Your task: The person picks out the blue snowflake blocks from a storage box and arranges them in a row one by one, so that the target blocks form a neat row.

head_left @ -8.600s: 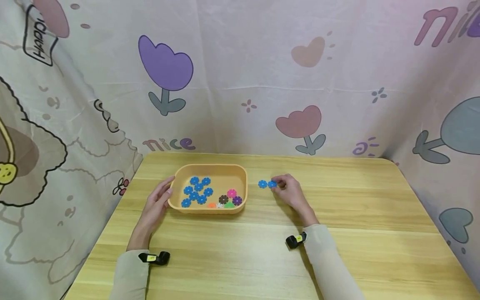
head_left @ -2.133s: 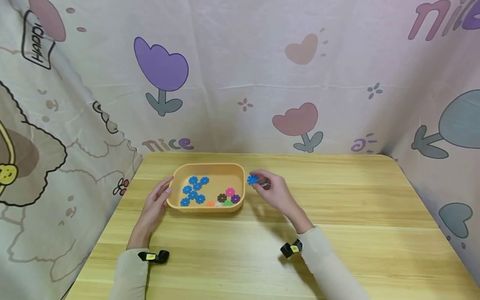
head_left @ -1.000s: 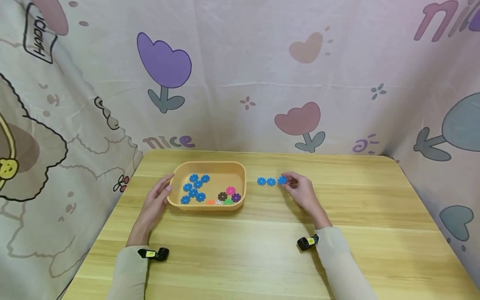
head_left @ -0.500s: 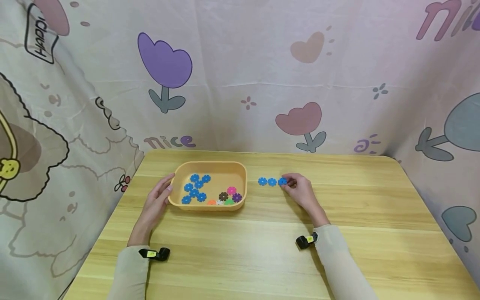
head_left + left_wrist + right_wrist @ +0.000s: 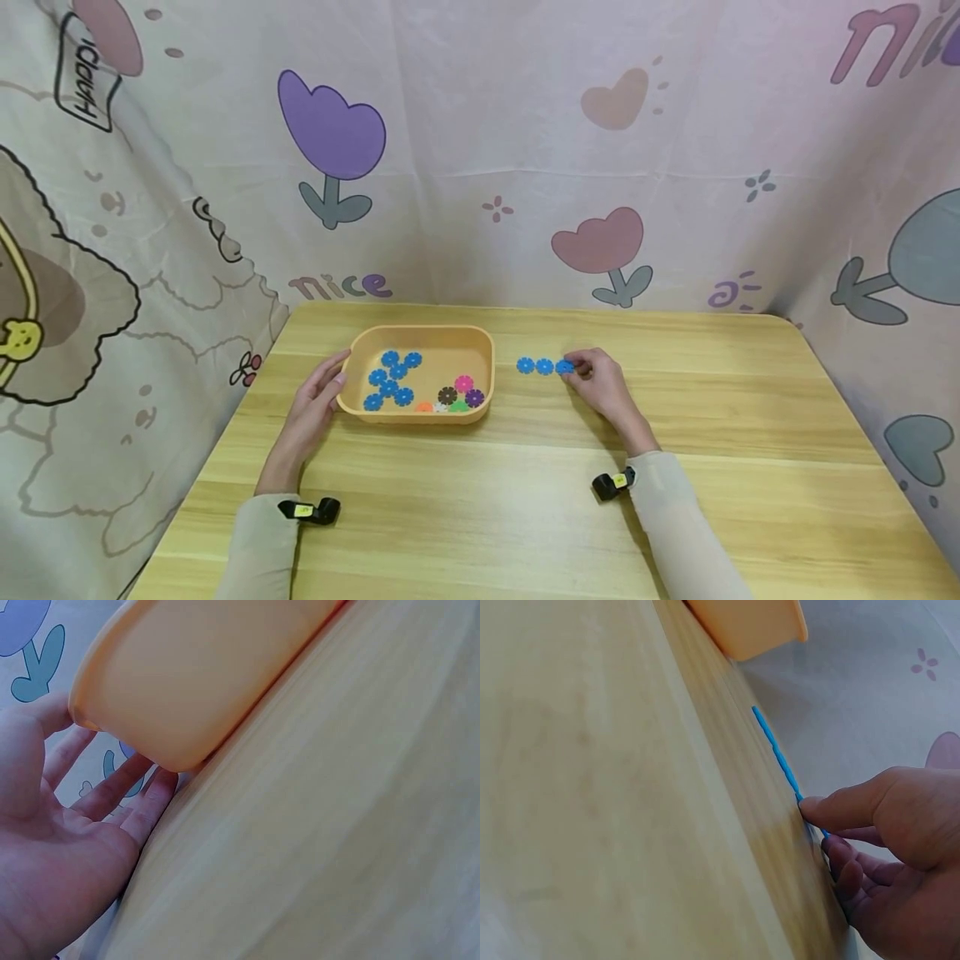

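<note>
My left hand holds the left end of a yellow plastic tray; in the left wrist view the thumb is at the rim and the fingers reach to the lower wall. Just right of the tray, three blue snowflake discs form a row on the table: a left one, a middle one and a right one. Thumb and fingertips of my right hand pinch the right disc, partly covering it. Seen edge-on in the right wrist view, the row is a thin blue line.
Inside the tray lie several blue snowflake discs on the left. A pink disc, a brown disc, a purple disc and other colours sit at its front right. A printed curtain hangs behind the wooden table.
The row has grown from two blue discs to three. My right hand carried one more disc from the tray side to the row's right end. My left hand has stayed at the tray.
</note>
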